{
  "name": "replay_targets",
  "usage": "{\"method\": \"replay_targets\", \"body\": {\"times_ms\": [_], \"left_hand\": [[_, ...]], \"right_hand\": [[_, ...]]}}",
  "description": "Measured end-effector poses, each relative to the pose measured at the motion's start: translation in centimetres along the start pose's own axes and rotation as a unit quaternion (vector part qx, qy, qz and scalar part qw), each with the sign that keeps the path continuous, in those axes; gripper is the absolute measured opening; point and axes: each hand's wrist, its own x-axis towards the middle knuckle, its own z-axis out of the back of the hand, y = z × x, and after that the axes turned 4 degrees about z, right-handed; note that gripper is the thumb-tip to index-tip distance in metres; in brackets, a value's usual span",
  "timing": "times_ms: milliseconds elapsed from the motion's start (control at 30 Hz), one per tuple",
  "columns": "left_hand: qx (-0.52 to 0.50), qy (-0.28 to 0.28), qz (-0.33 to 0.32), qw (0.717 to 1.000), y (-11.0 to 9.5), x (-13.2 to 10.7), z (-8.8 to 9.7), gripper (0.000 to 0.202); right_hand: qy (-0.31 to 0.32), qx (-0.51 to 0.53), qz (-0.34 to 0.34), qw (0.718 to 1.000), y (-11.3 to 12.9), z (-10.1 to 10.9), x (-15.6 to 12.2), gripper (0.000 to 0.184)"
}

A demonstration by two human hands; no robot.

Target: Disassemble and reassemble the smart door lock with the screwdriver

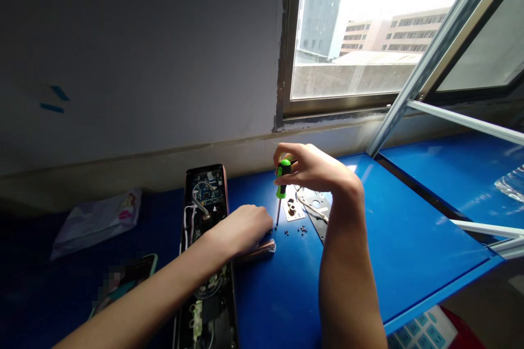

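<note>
Blue tabletop [278, 300] under everything. Far left, a printed plastic bag [96, 223] and a dark phone-like slab [143, 270] lay away from the work, probably pushed aside for room. Next, a long black casing [225, 185] lay open side up, circuit board [208, 192] and wiring exposed, likely for easy reach inside.

Left hand [250, 223] came across the casing and was low over the table just beyond its right edge, back up, fingers curled; fingertips hidden, so couldn't tell if it pinched anything. Probably steadied something near the driver tip. Just below it lay a brownish cylinder [257, 253], clear wrap at one end.

Green-and-black screwdriver [281, 190] stood near upright, shaft down, tip at a tiny dark piece; contact too small to confirm. Right hand [309, 168] pinched its handle from above, wrist bent high, forearm rising steeply, presumably for straight-down control.

Small dark screws [303, 230] sat loose right of the tip, seemingly grouped within reach. Behind them: small metal plate [293, 208], pale cable [313, 211], larger holed plate [324, 205].
</note>
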Motion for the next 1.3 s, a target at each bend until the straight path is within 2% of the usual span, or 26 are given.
{"method": "replay_targets", "body": {"times_ms": [133,300,433,600,800,933,1033,1133,1300], "left_hand": [[-0.010,-0.012,0.002,1.000,0.0,-0.1,0.0,0.016],[-0.012,-0.060,0.051,0.997,0.2,-0.3,0.1,0.013],[-0.023,-0.081,0.065,0.994,0.1,-0.7,0.2,0.027],[-0.052,-0.132,0.086,0.986,0.0,-1.6,0.3,0.021],[-0.087,-0.194,0.107,0.971,0.6,-2.9,0.4,0.023],[-0.120,-0.248,0.078,0.958,1.2,-4.4,0.1,0.018],[-0.146,-0.320,0.016,0.936,1.7,-6.0,-0.4,0.015],[-0.173,-0.365,-0.036,0.914,2.2,-7.5,-1.0,0.017],[-0.251,-0.406,-0.038,0.878,2.6,-8.7,-1.5,0.013]], "right_hand": [[-0.010,0.007,0.001,1.000,-0.1,0.2,-0.2,0.023],[-0.036,0.039,0.025,0.998,0.4,0.5,-0.9,0.023],[-0.107,0.057,0.083,0.989,1.6,0.7,-1.6,0.024],[-0.191,0.029,0.154,0.969,3.0,0.6,-2.2,0.024],[-0.237,0.052,0.190,0.951,4.3,0.2,-2.4,0.024],[-0.267,0.070,0.213,0.937,5.1,0.0,-2.8,0.029],[-0.291,0.079,0.230,0.925,5.5,-0.1,-3.2,0.027],[-0.293,0.098,0.258,0.915,5.8,-0.2,-3.5,0.029],[-0.301,0.121,0.287,0.901,6.2,-0.8,-3.1,0.035]]}}
